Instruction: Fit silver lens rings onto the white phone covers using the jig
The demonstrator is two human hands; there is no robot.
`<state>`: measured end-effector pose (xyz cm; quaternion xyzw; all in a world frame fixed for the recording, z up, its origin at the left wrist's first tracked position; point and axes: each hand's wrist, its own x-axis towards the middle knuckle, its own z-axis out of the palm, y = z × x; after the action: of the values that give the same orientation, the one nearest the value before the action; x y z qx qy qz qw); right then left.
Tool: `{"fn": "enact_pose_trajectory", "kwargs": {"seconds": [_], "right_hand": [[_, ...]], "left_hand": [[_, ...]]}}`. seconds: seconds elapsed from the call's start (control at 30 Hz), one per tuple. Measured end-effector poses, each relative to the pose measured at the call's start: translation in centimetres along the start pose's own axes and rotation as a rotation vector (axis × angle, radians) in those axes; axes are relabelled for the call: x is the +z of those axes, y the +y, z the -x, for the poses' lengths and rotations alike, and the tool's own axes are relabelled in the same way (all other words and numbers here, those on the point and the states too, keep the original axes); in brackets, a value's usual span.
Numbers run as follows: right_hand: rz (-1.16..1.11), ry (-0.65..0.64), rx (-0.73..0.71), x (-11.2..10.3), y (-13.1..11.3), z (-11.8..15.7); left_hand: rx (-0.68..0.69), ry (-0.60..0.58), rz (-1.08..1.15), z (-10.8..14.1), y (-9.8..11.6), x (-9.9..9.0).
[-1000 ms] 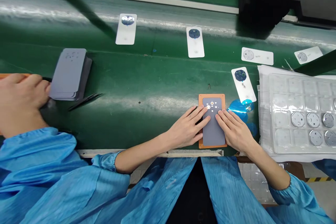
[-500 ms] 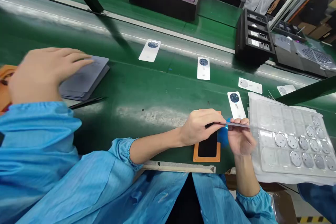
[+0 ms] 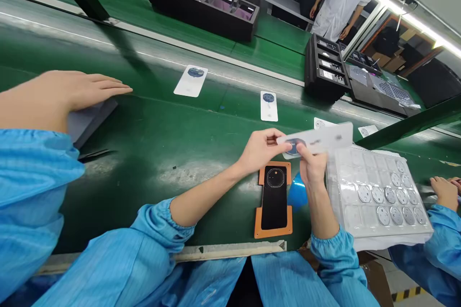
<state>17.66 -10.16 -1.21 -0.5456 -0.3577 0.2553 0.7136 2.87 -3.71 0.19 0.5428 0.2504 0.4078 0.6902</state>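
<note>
Clear plastic is gleaming on the tray [image 3: 354, 216], its pockets holding round discs [image 3: 383, 216]; an orange frame [image 3: 272, 233] is cradling a black slab [image 3: 274, 204]. Left hand [image 3: 260, 151] and right hand [image 3: 312, 167] are both pinching a white card [image 3: 327, 138] above the green bench [image 3: 144, 163]. Beyond, a black box [image 3: 326, 92] is holding small parts, and a white-coated person [image 3: 334, 7] is standing.

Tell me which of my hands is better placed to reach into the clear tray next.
Likely the right hand: it is close beside the clear tray, while the left hand is farther across. Both hold the white card, so neither is free.
</note>
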Motion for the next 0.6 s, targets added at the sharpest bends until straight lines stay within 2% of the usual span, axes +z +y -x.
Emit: {"fn": "enact_pose_trajectory", "kwargs": {"seconds": [0.1, 0.13, 0.2, 0.27, 0.33, 0.4, 0.5, 0.6], "right_hand": [[-0.059, -0.014, 0.035, 1.9, -0.3, -6.4], [-0.020, -0.030, 0.083, 2.2, -0.1, -8.3], [0.207, -0.121, 0.244, 2.7, 0.9, -11.0], [0.460, -0.239, 0.379, 3.0, 2.4, -12.0], [0.634, -0.316, 0.418, 3.5, 4.1, -12.0], [0.767, -0.318, 0.377, 4.5, 5.4, -12.2], [0.964, -0.259, 0.283, 7.3, 6.6, -13.5], [1.111, -0.217, 0.306, 10.4, 7.3, -15.0]], "left_hand": [[0.087, 0.135, 0.011, -1.9, 1.3, -2.1], [0.112, 0.176, 0.022, -2.3, 1.9, -3.0], [0.153, 0.241, 0.056, -2.7, 3.2, -4.9], [0.209, 0.305, 0.087, -2.8, 4.5, -6.6], [0.268, 0.366, 0.103, -2.6, 5.7, -8.0], [0.312, 0.408, 0.095, -2.4, 6.5, -8.9], [0.347, 0.420, 0.044, -2.2, 7.0, -9.3], [0.375, 0.407, -0.057, -2.1, 6.9, -9.1]]}}
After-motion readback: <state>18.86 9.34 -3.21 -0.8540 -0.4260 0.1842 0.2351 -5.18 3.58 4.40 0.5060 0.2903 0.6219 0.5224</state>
